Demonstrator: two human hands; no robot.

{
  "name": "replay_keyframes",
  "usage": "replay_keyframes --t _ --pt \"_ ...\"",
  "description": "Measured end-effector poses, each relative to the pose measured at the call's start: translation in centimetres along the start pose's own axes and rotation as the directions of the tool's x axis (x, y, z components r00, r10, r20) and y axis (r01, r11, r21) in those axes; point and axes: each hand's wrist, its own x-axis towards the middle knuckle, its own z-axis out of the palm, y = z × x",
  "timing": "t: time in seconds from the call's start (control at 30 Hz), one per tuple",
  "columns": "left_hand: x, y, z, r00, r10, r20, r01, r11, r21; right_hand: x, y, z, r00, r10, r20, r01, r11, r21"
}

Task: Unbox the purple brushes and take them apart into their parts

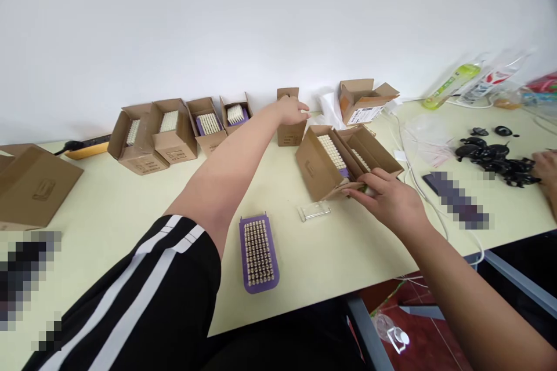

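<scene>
My left hand (292, 111) reaches across the table to a small upright cardboard box (290, 135), lying over its upper part with fingers stretched to the right. My right hand (391, 197) is closed at the near end of an open cardboard box (315, 169), thumb and fingers on its flap; the palm side is hidden. Rows of pale tips (331, 152) stand inside that box, and a second open box (378, 151) sits against its right side. Nearer to me lies a purple rack (273, 255) filled with rows of small metallic-looking pieces. A small clear case (314, 211) rests between.
Several open cardboard boxes (176, 148) with pale rows line the wall at left. A larger box (39, 188) stands far left. Black glossy pieces (491, 153), white cables (420, 185) and bottles (452, 87) occupy the right; another person's hand (546, 168) is at the edge.
</scene>
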Motion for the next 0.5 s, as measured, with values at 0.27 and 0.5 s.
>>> replay_keyframes --t 0.27,0.5 --pt "-4.7 0.5 2.5 0.992 -0.085 -0.097 0.096 0.989 0.114 -0.6 0.0 0.9 0.998 0.028 -0.059 -0.032 0.998 -0.061" --pt "-10.1 -0.6 1.2 0.970 -0.071 -0.233 0.124 0.967 0.223 2.6 -4.1 3.2 0.996 -0.089 -0.013 0.087 0.988 -0.127"
